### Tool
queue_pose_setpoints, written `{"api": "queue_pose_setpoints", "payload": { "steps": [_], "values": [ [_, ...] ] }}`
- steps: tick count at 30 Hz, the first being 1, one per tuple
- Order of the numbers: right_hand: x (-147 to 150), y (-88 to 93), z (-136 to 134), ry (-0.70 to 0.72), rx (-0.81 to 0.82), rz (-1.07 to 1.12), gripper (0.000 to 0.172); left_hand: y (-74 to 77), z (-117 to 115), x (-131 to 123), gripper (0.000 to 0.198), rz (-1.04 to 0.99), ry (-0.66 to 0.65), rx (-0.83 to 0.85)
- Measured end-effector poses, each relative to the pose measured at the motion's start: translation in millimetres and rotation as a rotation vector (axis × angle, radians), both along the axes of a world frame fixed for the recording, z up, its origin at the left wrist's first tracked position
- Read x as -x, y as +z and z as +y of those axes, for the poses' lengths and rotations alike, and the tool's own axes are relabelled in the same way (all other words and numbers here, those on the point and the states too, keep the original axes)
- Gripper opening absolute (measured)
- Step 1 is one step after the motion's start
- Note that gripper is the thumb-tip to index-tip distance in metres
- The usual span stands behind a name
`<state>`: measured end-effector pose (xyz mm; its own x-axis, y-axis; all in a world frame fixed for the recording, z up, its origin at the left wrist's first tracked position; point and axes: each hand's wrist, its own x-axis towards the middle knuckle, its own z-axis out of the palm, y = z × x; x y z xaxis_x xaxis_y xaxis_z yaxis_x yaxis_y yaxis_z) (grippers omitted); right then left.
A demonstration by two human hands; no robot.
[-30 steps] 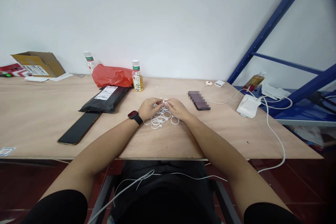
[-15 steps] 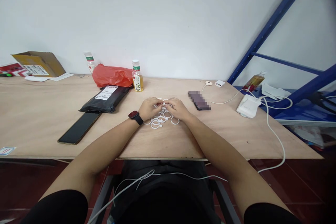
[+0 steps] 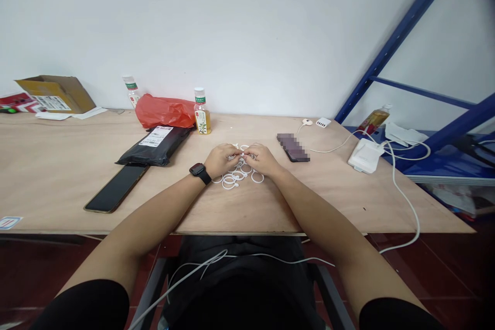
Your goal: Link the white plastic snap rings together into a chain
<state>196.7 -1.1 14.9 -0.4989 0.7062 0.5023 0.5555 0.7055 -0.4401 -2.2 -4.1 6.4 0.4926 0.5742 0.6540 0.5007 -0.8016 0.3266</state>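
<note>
White curtain rings [image 3: 229, 182], thin loops with small knobs or eyelets, lie in a loose pile on the wooden table. Over the far part of the pile, my left hand [image 3: 220, 159] and my right hand [image 3: 262, 159] meet at the fingertips. Both are closed in a pinch around the small white end of one ring [image 3: 242, 154]; the fingers cover most of that ring. A dark smartwatch [image 3: 197, 169] is on my left wrist. One more ring [image 3: 257, 177] lies just below my right hand.
To the left are a black parcel [image 3: 154, 147], a phone [image 3: 116, 188], a red plastic bag [image 3: 164, 111] and a drink bottle [image 3: 202, 113]. At right lie a second phone [image 3: 296, 152], a white charger [image 3: 364, 155] and its cable [image 3: 406, 196]. The table's front edge [image 3: 240, 233] is near me.
My fingertips have shifted very slightly at the small white end between them. The pile of rings and the other things stay where they were.
</note>
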Motion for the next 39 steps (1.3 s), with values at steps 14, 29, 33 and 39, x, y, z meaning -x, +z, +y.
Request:
{"api": "queue_pose_setpoints", "payload": {
  "steps": [14, 29, 33, 39],
  "values": [
    [1.8, -5.8, 2.8, -0.086, -0.059, -0.044, 0.017, 1.0, -0.5, -1.9, 0.020, 0.027, -0.027, -0.011],
    [3.8, -7.5, 4.6, -0.175, -0.088, -0.109, 0.021, -0.7, -2.0, -4.9, 0.021, 0.047, -0.017, 0.011],
    [2.4, -6.0, 4.7, -0.149, -0.075, -0.107, 0.023, -0.2, -5.8, -6.8, 0.024, 0.031, -0.038, 0.030],
    [0.5, -2.7, 4.9, -0.244, -0.086, 0.006, 0.018, 0.8, -3.9, -7.2, 0.024, -0.062, 0.085, 0.049]
  ]
}}
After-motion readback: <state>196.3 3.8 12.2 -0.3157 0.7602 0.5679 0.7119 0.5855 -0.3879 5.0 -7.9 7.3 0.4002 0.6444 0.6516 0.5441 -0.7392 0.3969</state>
